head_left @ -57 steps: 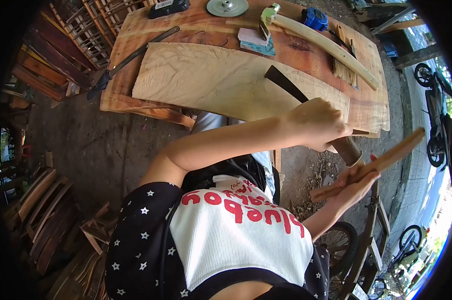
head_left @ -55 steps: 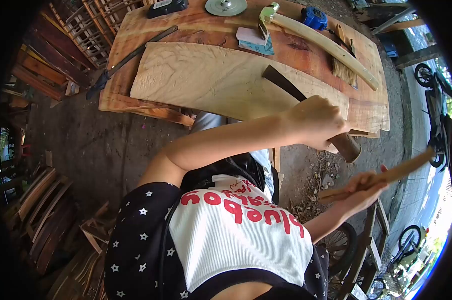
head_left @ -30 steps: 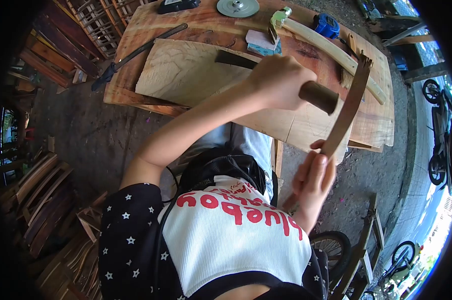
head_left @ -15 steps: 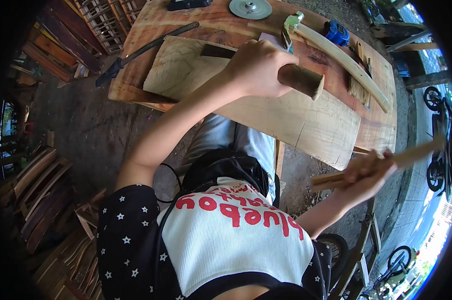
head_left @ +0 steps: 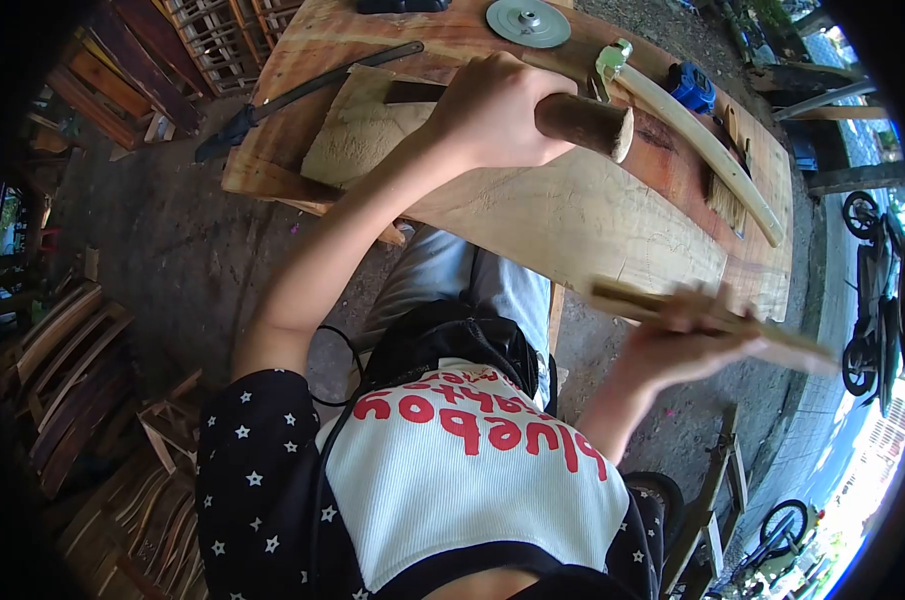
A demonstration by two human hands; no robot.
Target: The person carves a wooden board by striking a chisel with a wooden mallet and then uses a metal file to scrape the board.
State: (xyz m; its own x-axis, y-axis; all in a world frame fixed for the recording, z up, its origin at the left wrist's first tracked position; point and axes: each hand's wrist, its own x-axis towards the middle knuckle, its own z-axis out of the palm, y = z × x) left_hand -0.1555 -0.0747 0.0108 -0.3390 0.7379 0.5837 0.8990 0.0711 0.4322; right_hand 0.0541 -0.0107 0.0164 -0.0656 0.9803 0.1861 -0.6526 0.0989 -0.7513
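My left hand (head_left: 503, 110) is closed round the wooden handle of a chisel (head_left: 595, 127), held low over a pale wooden board (head_left: 533, 225). The dark blade points left, close over the board's rough, carved end, and its middle is hidden by my fist. Off the board's near right edge, my right hand (head_left: 683, 340) grips a flat wooden stick (head_left: 618, 297), slightly blurred. One end of the stick points left towards the board, the other slopes down to the right. Curved pencil-like lines show on the board's left part.
On the wooden table (head_left: 283, 150) lie a hammer (head_left: 708, 150), a blue tape measure (head_left: 691, 86), a brush (head_left: 728, 200), a grey disc (head_left: 529, 22) and a long dark bar-shaped tool (head_left: 343, 84). Wood pieces (head_left: 73, 350) are stacked at left; a motorcycle (head_left: 868, 290) stands at right.
My left hand has shifted left along the board with the chisel. My right hand has turned the stick: its left end is higher, its right end lower. The view has shifted slightly.
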